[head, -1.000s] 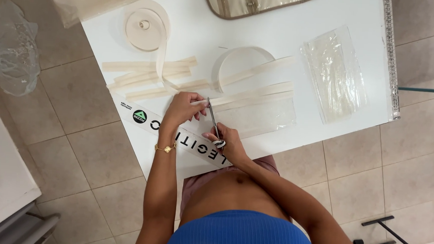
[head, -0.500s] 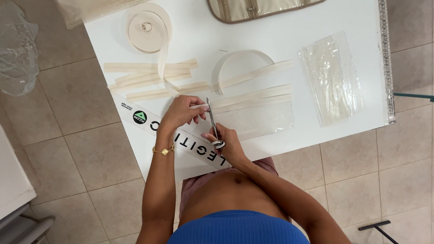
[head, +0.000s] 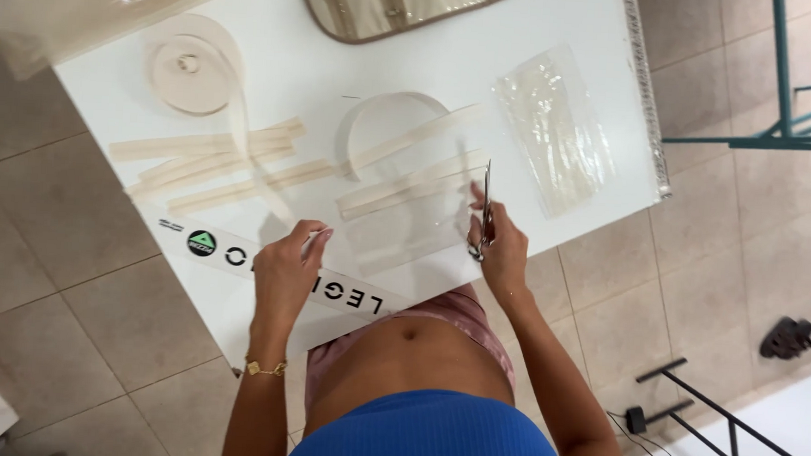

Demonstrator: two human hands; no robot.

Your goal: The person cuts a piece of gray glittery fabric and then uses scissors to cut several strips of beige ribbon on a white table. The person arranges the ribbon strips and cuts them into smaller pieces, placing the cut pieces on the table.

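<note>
On the white table [head: 275, 73], a clear plastic bag [head: 559, 130] lies flat at my right holding pale strips, and a beige clear-fronted pouch [head: 403, 1] sits at the far edge, its contents not discernible. My right hand [head: 499, 247] has its fingers closed through the handles of the scissors [head: 485, 209], blades pointing away from me beside the cream webbing strips [head: 408, 186] on a clear sheet. My left hand [head: 287, 273] rests at the near table edge with fingers curled together on a thin pale piece I cannot identify; further cut strips [head: 210, 153] and a tape roll [head: 190, 73] lie beyond it.
</note>
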